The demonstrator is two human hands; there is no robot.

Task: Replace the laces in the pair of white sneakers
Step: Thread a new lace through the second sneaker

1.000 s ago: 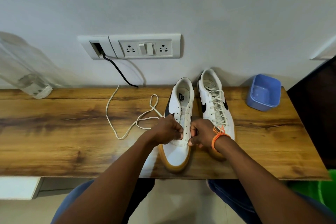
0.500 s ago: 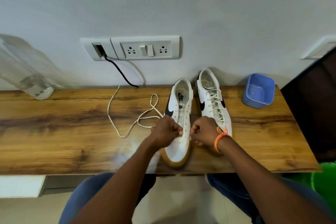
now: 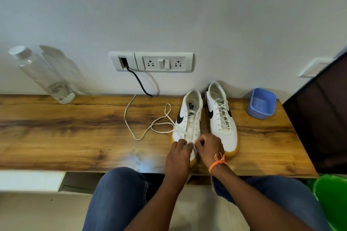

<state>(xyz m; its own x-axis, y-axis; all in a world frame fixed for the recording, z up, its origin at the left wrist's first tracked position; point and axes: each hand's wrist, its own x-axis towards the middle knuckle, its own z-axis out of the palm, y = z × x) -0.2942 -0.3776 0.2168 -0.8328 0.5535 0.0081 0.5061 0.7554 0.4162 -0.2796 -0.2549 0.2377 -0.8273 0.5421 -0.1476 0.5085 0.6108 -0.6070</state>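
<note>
Two white sneakers with black swooshes and gum soles stand toe-toward-me on the wooden table (image 3: 75, 133). The left sneaker (image 3: 189, 118) has no lace in its upper eyelets. The right sneaker (image 3: 220, 116) is fully laced. A loose cream lace (image 3: 142, 129) trails across the table to the left of the left sneaker and runs to its toe end. My left hand (image 3: 178, 154) and my right hand (image 3: 209, 148) meet over the left sneaker's lowest eyelets, fingers curled and pinching the lace there. The lace tips are hidden by my fingers.
A clear plastic bottle (image 3: 43, 75) stands at the back left. A blue plastic tub (image 3: 262, 103) sits right of the sneakers. A socket panel (image 3: 152, 61) with a black cable (image 3: 139, 82) is on the wall. A dark screen (image 3: 319, 118) and a green bucket (image 3: 332, 200) lie right.
The camera tilted up and back, so the scene sits lower in view. Both hands have slid down from the mid eyelets toward the toe end of the left sneaker.
</note>
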